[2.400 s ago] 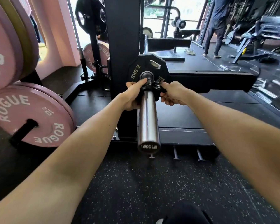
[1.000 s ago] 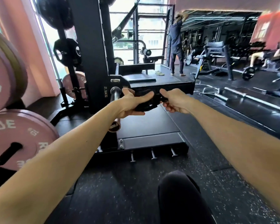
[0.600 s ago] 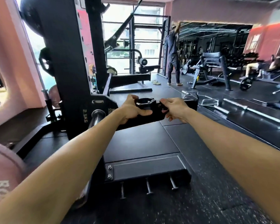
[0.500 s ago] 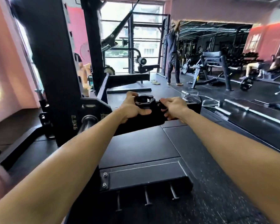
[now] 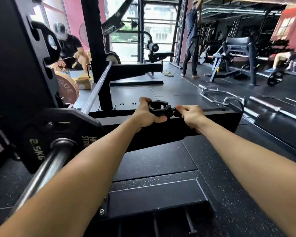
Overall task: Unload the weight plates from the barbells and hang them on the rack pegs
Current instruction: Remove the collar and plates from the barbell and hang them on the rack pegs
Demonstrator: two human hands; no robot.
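A black barbell collar [image 5: 159, 108] is off the bar and held out over the rack's horizontal safety arm [image 5: 217, 118]. My left hand [image 5: 146, 115] grips its ring from the left. My right hand [image 5: 189, 115] pinches its lever on the right. At lower left a black 2.5 kg plate [image 5: 46, 134] sits on the steel barbell sleeve [image 5: 46, 166]. The thin bar shaft [image 5: 97, 88] runs away through the rack.
A thick black rack upright [image 5: 15, 57] fills the left, with a black plate [image 5: 46, 43] hung on it and pink Rogue plates [image 5: 67, 88] behind. A person crouches at far left; another stands at back. Loose bars [image 5: 229, 100] lie on the floor right.
Both hands pulled the collar off the sleeve's end and carried it right, over the safety arm. The view swung right, so the plate and sleeve now sit at lower left.
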